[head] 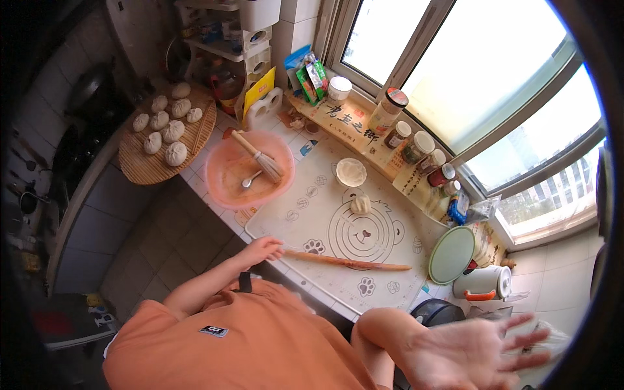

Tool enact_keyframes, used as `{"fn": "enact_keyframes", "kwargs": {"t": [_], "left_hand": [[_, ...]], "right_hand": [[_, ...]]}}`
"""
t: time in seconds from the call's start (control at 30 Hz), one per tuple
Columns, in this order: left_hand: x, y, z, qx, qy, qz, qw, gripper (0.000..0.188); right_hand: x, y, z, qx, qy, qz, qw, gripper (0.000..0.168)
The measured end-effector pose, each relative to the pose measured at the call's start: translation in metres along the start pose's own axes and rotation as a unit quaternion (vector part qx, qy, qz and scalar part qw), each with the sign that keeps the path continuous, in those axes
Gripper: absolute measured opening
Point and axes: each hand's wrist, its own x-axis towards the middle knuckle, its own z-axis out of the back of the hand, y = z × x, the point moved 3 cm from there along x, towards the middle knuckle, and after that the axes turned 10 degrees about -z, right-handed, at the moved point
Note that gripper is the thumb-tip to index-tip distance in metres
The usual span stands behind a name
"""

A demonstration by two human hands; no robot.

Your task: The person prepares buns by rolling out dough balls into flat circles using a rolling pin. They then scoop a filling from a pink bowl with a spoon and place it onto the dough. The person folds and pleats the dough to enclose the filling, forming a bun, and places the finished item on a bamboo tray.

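Observation:
My left hand [265, 250] rests at the near edge of the counter, its fingers partly curled at the left end of a wooden rolling pin [348, 262]; whether they grip it is unclear. The pin lies across a printed dough mat [292, 229]. My right hand [463, 353], slightly blurred, is raised at the lower right, palm up with fingers spread and nothing in it. Farther back on the mat are a lump of dough [360, 204] and a small pale bowl [351, 172]. Several pleated buns [176, 154] sit on a round woven tray [141, 170] at the left.
A pink plastic basin [214, 187] holds a whisk-like brush [268, 165] and a metal spoon [248, 181]. Jars [418, 146] line the windowsill. At the right stand a green oval lid or tray [452, 255] and a white lidded container [482, 282] with an orange handle.

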Motion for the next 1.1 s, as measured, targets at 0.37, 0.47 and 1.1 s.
{"fn": "enact_keyframes", "kwargs": {"t": [0.37, 0.47, 1.1], "left_hand": [[0.060, -0.011, -0.100, 0.561, 0.143, -0.344, 0.739, 0.023], [0.071, -0.003, -0.119, 0.585, 0.171, -0.374, 0.699, 0.019], [0.054, -0.005, -0.100, 0.435, 0.219, -0.339, 0.805, 0.045]], "right_hand": [[0.027, 0.073, 0.026, -0.151, -0.075, 0.107, 0.980, 0.074], [0.025, 0.083, 0.043, -0.186, -0.071, 0.131, 0.971, 0.072], [0.040, 0.104, 0.106, -0.287, -0.139, 0.138, 0.938, 0.078]]}}
